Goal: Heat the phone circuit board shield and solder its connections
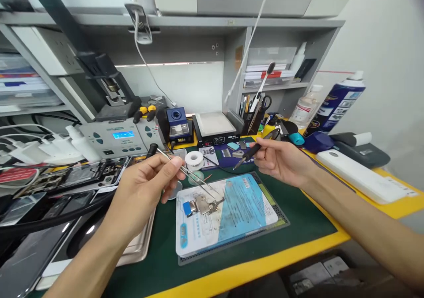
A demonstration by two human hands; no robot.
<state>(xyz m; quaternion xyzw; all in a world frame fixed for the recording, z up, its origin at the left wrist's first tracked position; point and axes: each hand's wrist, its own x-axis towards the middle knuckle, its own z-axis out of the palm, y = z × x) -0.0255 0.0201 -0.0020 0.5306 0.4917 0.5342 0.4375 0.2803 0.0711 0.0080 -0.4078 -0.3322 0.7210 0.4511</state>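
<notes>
My left hand [150, 179] is closed around metal tweezers [195, 177], whose tips point down over a small circuit part [203, 204] with a silver shield and a blue end. That part lies on a stained white and blue card [238, 218]. In my right hand [278, 161] is a soldering iron [253, 151], held like a pen. Its tip points down and left, above the card's far side and apart from the circuit part. Just beyond the tweezers stands a white spool of solder wire [194, 160].
A soldering station [122, 137] with a lit display and a small hot plate [217, 130] stand at the back. Phone parts [82, 174] crowd the left side. A spray can [336, 101], a clear bottle [306, 106] and a long white box [361, 174] are on the right.
</notes>
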